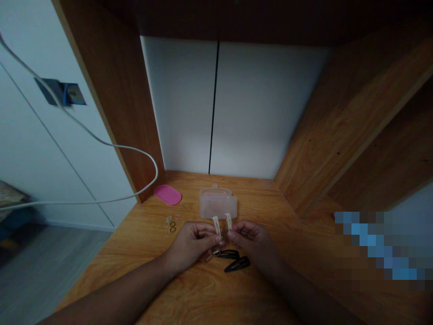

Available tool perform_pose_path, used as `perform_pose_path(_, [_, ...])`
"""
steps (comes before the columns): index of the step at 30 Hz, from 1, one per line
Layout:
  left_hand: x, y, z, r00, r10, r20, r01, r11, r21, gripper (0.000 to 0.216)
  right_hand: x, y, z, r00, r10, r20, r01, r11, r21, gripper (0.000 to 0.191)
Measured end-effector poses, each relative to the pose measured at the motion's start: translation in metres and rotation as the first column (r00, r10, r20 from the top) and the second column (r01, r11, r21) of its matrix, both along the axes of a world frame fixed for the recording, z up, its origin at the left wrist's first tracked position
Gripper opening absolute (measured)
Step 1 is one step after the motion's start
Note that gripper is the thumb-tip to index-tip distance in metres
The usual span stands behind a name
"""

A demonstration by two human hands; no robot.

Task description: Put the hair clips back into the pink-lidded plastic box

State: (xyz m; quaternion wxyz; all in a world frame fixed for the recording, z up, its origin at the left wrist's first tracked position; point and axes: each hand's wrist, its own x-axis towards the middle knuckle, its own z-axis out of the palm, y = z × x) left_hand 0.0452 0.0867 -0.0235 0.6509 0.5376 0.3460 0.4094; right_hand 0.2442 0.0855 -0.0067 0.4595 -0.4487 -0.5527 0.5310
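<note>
My left hand (194, 243) pinches a pale hair clip (216, 224) upright between thumb and fingers. In my right hand (255, 237) a second pale hair clip (229, 221) is gripped the same way, a small gap from the first. On the wood below lie black snap hair clips (237, 264), partly under my left fingers, with some small item there that I cannot make out. Just beyond both hands stands a translucent plastic box (209, 208), its contents mostly hidden. Several small hair ties (172, 229) in different colours are spread left of my left hand.
A pink oval lid (168, 194) lies at the back left of the wooden desk (199, 298). Wooden side panels and a white back wall enclose the desk. A white cable (131, 148) hangs across the left side. At the far right, a patch is pixelated.
</note>
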Motion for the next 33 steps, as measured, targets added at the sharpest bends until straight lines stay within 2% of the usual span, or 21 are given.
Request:
perform_pose_path(14, [0.001,-0.001,0.011,0.999,0.026,-0.033,-0.026,1.000,-0.014,0.043,-0.004,-0.002,0.004,0.997,0.036,-0.073,-0.036,0.999,-0.009,0.037])
perform_pose_path(19, [0.002,-0.001,0.008,0.999,0.035,-0.007,-0.035,0.999,-0.001,0.041,-0.003,-0.002,0.003,0.999,0.030,-0.043,-0.031,1.000,-0.007,0.037])
perform_pose_path(28, [0.002,0.001,0.007,0.995,0.079,0.054,-0.080,0.997,0.016,0.038,-0.002,-0.004,-0.007,0.993,0.033,-0.115,-0.039,0.998,-0.049,0.034])
perform_pose_path(33, [0.002,0.001,0.007,0.995,0.073,0.070,-0.073,0.997,0.010,0.041,0.000,-0.003,-0.007,0.993,0.035,-0.111,-0.035,0.999,0.004,0.038])
